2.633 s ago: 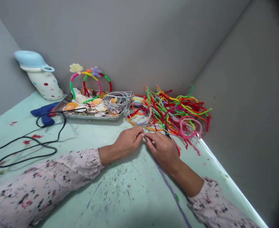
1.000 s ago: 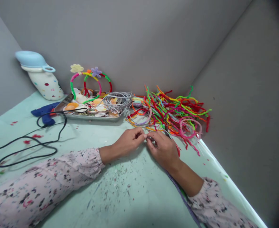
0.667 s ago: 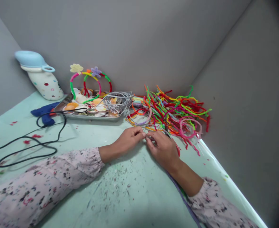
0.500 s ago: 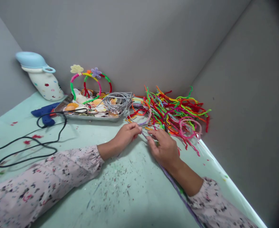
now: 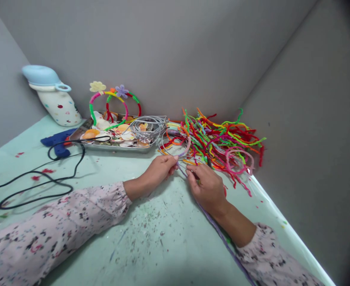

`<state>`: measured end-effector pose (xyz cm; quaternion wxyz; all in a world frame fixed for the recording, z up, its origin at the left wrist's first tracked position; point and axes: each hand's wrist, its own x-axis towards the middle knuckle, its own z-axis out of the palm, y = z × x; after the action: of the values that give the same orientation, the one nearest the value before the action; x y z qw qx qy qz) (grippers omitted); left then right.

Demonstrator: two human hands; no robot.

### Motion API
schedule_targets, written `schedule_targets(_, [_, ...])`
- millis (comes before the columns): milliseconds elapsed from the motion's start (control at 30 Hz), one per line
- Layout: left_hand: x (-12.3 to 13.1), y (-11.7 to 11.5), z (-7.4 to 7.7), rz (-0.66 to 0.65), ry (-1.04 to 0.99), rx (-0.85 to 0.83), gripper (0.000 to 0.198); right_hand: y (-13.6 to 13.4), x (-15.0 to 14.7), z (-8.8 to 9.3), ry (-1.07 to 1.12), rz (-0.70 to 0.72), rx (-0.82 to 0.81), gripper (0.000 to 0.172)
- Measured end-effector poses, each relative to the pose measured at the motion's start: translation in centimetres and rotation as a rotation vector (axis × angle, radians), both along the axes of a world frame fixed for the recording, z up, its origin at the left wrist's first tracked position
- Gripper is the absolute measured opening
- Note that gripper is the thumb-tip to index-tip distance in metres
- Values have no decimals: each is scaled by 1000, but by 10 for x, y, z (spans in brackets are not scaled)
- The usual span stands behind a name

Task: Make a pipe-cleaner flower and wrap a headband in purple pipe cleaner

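Purple and fuzzy, one strand (image 5: 213, 223) slants over the table (image 5: 151, 258), partly hidden by the right hand (image 5: 207, 184), up to the left hand (image 5: 160, 169), which pinches it; whether the curled right hand also grips it cannot be told. Beyond lie bright pipe cleaners (image 5: 222, 139) and a metal tray (image 5: 118, 148) of shells (image 5: 90, 134).

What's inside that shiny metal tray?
The metal tray holds lots of shells, white and orange ones among them. Two colourful flower hoops rest on top, and a grey wire coil lies over the tray's right end. What lies beneath the shells is covered.
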<state>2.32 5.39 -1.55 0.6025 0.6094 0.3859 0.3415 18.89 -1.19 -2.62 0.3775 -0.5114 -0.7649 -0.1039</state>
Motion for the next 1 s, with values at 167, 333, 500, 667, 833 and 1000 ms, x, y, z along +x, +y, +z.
schedule_targets(167, [0,1,6,-16,39,-106,39,-1,0,0,-48,-6,9,15])
schedule_targets(333, [0,5,4,-61,-9,-160,37,-1,0,-1,-70,4,41,13])
schedule_targets(500, [-1,7,2,-65,-18,-197,35,0,0,-1,-80,-5,26,14])
schedule_targets(667, [-1,7,2,-65,-14,-184,34,-2,-1,0,-67,1,0,14])
schedule_targets(833, [-1,7,2,-58,-15,-167,32,-2,-1,-2,-15,13,-50,15])
schedule_targets(1000, [-1,7,2,-69,-30,-155,31,-2,0,-3,37,21,-55,15])
